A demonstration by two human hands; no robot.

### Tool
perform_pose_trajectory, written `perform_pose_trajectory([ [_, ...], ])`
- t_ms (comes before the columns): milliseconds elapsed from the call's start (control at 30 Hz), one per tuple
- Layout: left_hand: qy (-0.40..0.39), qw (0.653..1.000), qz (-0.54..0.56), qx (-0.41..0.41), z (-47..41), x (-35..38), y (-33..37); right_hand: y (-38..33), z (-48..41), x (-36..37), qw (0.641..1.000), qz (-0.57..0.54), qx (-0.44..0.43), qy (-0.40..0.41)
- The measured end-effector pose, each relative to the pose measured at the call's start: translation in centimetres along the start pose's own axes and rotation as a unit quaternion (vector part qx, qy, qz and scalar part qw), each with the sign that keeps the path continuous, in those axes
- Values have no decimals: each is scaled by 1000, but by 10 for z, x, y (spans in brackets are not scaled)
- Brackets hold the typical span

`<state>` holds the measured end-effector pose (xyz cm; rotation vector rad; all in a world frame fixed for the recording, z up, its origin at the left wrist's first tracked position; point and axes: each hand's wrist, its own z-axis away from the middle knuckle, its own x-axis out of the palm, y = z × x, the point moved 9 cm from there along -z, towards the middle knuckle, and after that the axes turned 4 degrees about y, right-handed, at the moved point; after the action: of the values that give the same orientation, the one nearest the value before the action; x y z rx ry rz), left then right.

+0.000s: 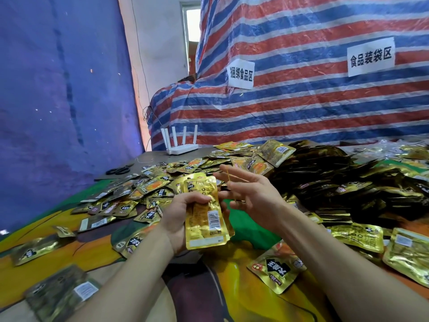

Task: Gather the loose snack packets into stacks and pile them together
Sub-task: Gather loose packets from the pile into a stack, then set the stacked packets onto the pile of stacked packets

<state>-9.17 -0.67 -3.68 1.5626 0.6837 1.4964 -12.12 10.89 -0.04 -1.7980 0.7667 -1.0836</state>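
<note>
Cloth covers the table; a blue tarp hangs left of the hands, a striped tarp with two paper signs beyond. The left hand grips one stack of packets; the right hand, fingers spread, stretches one rubber band. Uncountable loose packets lie around.

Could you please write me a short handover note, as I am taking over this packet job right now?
Left hand: grips an upright stack of gold packets, not yet banded.
Right hand: fingers spread, with a rubber band stretched over them, just right of the stack's top.
Done: a big heap of packets, seemingly gathered ones, lies on the right of the table.
Left: band this stack, add it to the heap, then gather the loose packets scattered ahead and to the left.
</note>
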Motion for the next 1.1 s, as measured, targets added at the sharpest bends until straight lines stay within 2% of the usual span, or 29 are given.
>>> perform_pose_trajectory([
  [133,118,992,26,20,-4,-21,6,1,2,-9,986,144,-37,77],
  [267,199,971,72,109,-5,-41,25,1,7,-2,978,178,-55,92],
  [367,236,956,100,139,-2,-50,32,10,11,12,979,182,-50,75],
  [500,228,950,152,147,2,-47,33,24,15,37,972,218,-69,61],
  [633,191,955,188,129,1,-41,30,23,17,46,947,286,-114,90],
  [833,111,973,173,103,-9,-26,19,8,26,51,929,316,-173,84],
  [1033,98,982,117,112,-6,-18,22,5,29,53,937,289,-191,47],
  [1100,84,984,116,102,-5,-17,21,10,24,54,954,245,-172,14],
])
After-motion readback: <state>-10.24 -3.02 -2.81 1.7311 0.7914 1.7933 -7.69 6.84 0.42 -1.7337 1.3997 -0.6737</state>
